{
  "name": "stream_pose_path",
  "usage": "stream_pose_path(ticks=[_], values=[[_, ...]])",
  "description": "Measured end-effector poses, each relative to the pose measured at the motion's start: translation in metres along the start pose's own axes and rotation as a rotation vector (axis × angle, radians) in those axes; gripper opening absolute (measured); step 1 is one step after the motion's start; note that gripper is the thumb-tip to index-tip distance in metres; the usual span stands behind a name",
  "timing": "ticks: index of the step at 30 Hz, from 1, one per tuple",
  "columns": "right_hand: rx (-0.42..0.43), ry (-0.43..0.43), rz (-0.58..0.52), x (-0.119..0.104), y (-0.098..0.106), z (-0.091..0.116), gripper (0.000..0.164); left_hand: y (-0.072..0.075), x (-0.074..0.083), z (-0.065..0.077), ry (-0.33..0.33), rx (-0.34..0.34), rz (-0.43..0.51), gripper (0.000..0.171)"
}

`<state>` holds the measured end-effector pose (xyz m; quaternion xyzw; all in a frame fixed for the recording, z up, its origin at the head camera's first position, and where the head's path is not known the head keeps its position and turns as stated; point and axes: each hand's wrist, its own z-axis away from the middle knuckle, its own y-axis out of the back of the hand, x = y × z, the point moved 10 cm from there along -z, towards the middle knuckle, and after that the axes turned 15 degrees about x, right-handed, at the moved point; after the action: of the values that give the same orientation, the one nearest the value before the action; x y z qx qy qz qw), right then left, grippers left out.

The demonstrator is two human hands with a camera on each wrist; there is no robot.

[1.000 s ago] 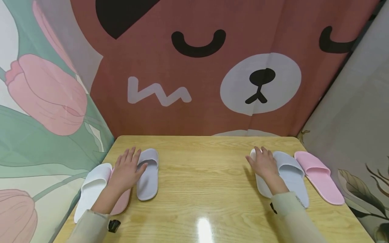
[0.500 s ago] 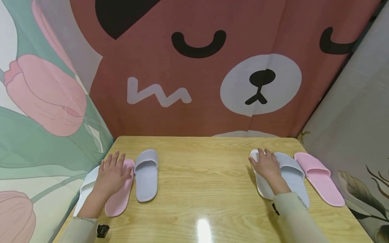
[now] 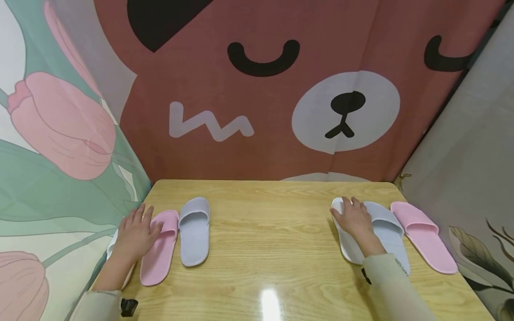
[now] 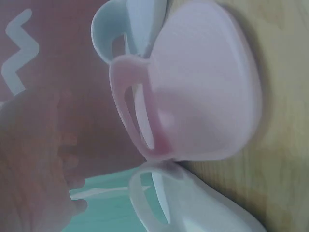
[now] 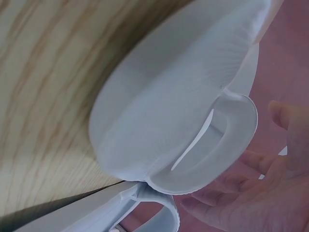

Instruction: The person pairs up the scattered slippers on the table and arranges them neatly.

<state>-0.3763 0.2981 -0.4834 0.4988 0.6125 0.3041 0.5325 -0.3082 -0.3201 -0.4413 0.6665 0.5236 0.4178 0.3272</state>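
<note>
My left hand is over the leftmost white slipper and covers most of it in the head view. Its fingers are extended and hold nothing. Beside it lie a pink slipper and a grey slipper, both toe away from me. On the right, my right hand is over another white slipper, hiding part of its strap in the head view. The right wrist view shows those fingers loosely bent and spread around the toe end, with the thumb apart.
Right of the right hand lie a grey slipper and a pink slipper, the pink one angled. All rest on a wooden table. A bear-print cloth hangs behind, with patterned cloths at the sides.
My left hand has moved left, from between the pink and grey slippers across the pink one to the white one. My right hand has shifted slightly right, staying over its white slipper.
</note>
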Motion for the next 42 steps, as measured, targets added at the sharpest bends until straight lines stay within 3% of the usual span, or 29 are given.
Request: stream_pose_path(ticks=[16, 30, 42], values=[[-0.036, -0.014, 0.019, 0.001, -0.005, -0.001, 0.076, 0.001, -0.021, 0.002, 0.026, 0.028, 0.022, 0.066], [-0.044, -0.022, 0.029, 0.007, -0.009, -0.001, 0.076, -0.005, -0.038, 0.008, 0.031, 0.006, -0.002, 0.066], [-0.05, -0.016, 0.023, 0.005, -0.01, 0.0, 0.072, -0.017, -0.062, 0.013, 0.083, -0.039, -0.019, 0.069]])
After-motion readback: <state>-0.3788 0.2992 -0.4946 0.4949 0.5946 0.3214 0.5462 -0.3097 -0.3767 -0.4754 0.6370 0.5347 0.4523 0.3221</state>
